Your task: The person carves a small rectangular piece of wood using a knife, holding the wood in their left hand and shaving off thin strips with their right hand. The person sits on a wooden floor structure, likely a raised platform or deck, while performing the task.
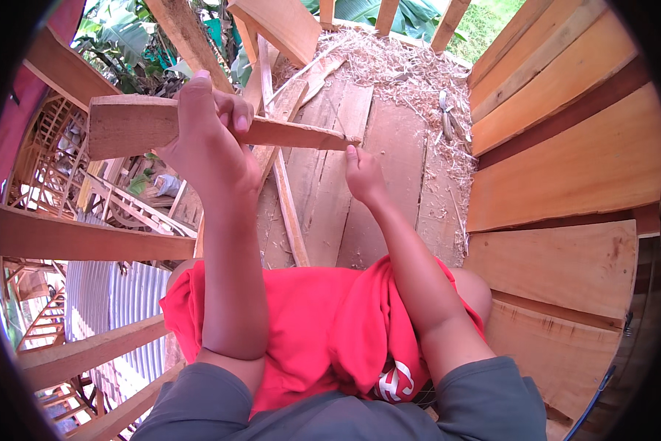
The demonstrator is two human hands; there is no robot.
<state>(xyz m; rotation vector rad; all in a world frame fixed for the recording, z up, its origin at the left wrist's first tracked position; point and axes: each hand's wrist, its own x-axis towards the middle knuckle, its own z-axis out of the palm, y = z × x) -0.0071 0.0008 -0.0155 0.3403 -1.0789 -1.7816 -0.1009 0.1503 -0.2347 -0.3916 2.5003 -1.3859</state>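
Note:
A short wooden plank (pixel 130 126) is held up crosswise in front of me, its wide end at the left and its narrow end at the right. My left hand (pixel 211 140) is closed around the plank near its wide end, thumb up and fingertips curling over the edge. At the narrow end, my right hand (pixel 364 175) grips the plank's tip, with the thumb along it and the other fingers mostly hidden. Red cloth (pixel 308 309) covers my lap beneath both forearms.
Board flooring (pixel 389 191) lies ahead, with wood shavings (pixel 389 66) heaped at its far side. Loose wooden strips (pixel 290 206) lean beyond the plank. A board wall (pixel 566 162) rises at right; railing beams (pixel 95 234) and corrugated metal sheet (pixel 136 290) are at left.

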